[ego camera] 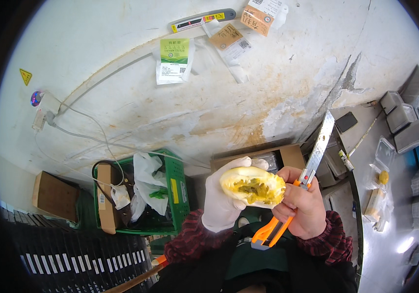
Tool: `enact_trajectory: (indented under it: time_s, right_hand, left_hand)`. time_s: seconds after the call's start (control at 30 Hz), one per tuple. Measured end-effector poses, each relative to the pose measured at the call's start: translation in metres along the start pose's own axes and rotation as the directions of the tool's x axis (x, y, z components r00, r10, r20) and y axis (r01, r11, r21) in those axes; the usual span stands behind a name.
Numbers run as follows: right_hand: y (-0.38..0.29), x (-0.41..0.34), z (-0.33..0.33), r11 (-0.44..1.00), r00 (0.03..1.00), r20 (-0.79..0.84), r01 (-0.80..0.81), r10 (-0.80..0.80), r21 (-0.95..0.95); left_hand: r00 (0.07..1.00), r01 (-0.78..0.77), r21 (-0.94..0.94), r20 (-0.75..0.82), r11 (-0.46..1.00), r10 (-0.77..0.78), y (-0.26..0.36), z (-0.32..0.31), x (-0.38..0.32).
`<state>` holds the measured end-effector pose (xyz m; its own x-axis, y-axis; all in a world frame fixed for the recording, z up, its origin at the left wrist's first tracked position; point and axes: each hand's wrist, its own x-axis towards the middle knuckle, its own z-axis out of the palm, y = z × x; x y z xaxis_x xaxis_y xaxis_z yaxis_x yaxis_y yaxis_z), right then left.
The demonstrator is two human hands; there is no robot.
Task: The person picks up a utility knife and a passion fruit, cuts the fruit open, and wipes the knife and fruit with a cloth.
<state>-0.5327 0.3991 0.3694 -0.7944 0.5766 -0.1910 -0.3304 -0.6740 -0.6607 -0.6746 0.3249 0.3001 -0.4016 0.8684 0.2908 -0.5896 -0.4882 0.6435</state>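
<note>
My left hand, in a white glove, holds an opened fruit with a pale rind and ragged white flesh. Wet yellow pulp lies in its hollow, which faces up toward me. My bare right hand is closed around an orange snap-off utility knife. The knife's long blade is extended and points up and away, with smears on it. Fingers of the right hand are at the fruit's right end; whether they press on it is hard to tell.
Left stands a green plastic crate holding white bags and cardboard. Black stacked crates fill the lower left. An open cardboard box sits beyond my hands. On the right, a metal table bears clear plastic containers and a small yellow fruit. A cable crosses the wall.
</note>
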Motion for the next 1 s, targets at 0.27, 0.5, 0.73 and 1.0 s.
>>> enact_trajectory:
  time_s: [0.27, 0.5, 0.73, 1.0]
  right_hand:
    - [0.003, -0.006, -0.004, 0.999, 0.998, 0.042, 0.037, -0.036, -0.002]
    - [0.003, -0.009, -0.006, 0.999, 0.994, 0.104, 0.033, -0.037, 0.042]
    - [0.002, -0.026, -0.001, 0.999, 0.976, 0.218, 0.021, -0.028, 0.032]
    - [-0.017, -0.013, -0.005, 0.961, 0.450, 0.864, 0.038, 0.227, -0.273]
  left_hand:
    - [0.999, -0.048, -0.044, -0.009, 0.998, 0.047, 0.000, 0.013, -0.007]
    - [0.979, -0.160, -0.118, 0.110, 0.980, 0.173, -0.001, 0.019, -0.005]
    - [0.982, -0.144, -0.232, 0.086, 0.962, 0.168, 0.019, 0.044, -0.012]
    - [0.752, -0.346, -0.220, 0.516, 0.912, 0.410, 0.050, 0.063, -0.013]
